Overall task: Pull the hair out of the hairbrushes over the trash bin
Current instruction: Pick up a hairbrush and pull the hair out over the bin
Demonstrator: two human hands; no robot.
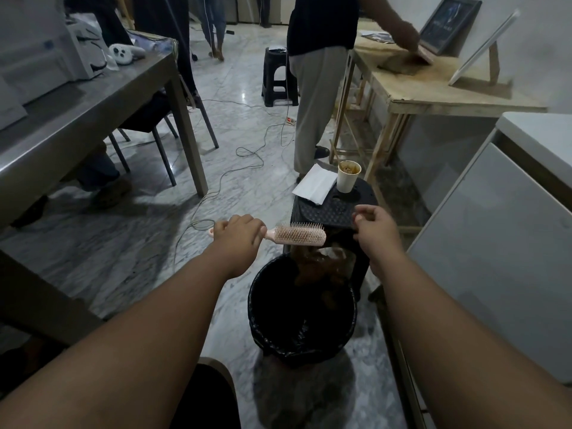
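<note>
My left hand [238, 232] grips the handle of a pink hairbrush [298, 235], which lies level with its head pointing right and its bristles up. Below the brush head a blurred clump of brown hair [318, 264] hangs in the air over the far rim of the trash bin [257, 305], a round black bin lined with a black bag. My right hand [376, 227] hovers just right of the brush tip. Its fingers are curled with the thumb against them, and nothing shows between them. The hair clump is apart from that hand.
A black stool [325, 212] behind the bin carries a paper cup [348, 176] and white paper [314, 184]. A white cabinet [495, 243] stands close on the right and a metal table [93, 97] on the left. A person [318, 72] stands by a wooden table [433, 88]. Cables [241, 168] cross the floor.
</note>
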